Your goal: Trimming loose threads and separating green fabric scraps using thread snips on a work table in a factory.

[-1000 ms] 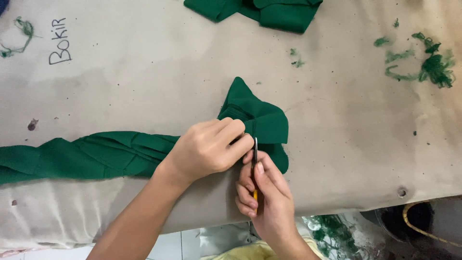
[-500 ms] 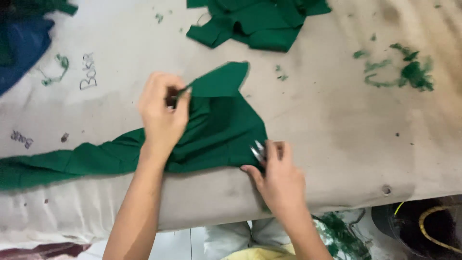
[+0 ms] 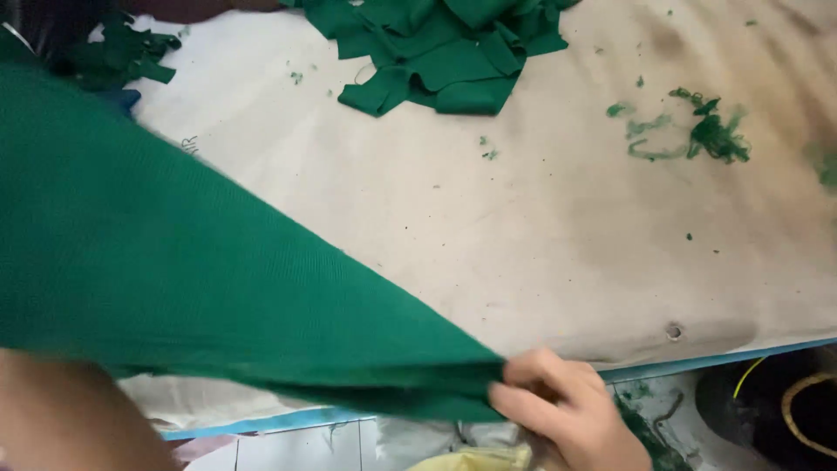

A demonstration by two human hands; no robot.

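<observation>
A large green cloth piece (image 3: 174,279) is stretched up close to the camera and fills the left half of the head view. My right hand (image 3: 562,410) pinches its lower right corner at the table's front edge. Of my left arm only the forearm (image 3: 70,414) shows at the bottom left; the hand itself is hidden behind the cloth or out of frame. The small cutting tool seen earlier is not visible.
A pile of cut green fabric pieces (image 3: 445,44) lies at the back of the cloth-covered table (image 3: 523,227). Green thread scraps (image 3: 697,131) lie at the right. More green fabric (image 3: 122,52) sits at the far left. A cluttered floor shows below the table edge.
The green piece has been lifted off the table and pulled taut towards the camera. My left hand left the view. My right hand shifted to gripping the cloth's corner.
</observation>
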